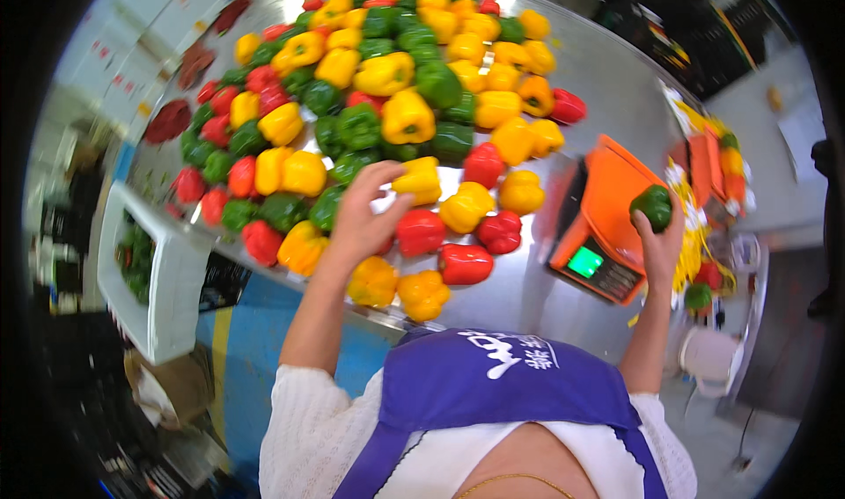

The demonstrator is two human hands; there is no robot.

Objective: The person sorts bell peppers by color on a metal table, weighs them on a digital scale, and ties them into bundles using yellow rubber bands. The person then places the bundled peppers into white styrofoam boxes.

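My right hand [663, 248] grips a green bell pepper [651, 207] over the right side of the orange pan [614, 189] of a digital scale. The scale's display [585, 262] glows green. At the front of the pepper pile, my left hand [370, 212] has its thumb and fingers around the left end of a yellow bell pepper [419, 181]. Whether it grips that pepper or only touches it, I cannot tell. Close by lie a red bell pepper [420, 233] and another yellow bell pepper [467, 207].
Many red, yellow and green peppers cover the steel table [521, 288]. Right of the scale are yellow netting [692, 248] and an orange tray [705, 166] beside packed peppers. A white foam box [175, 281] with green produce stands at the table's left corner.
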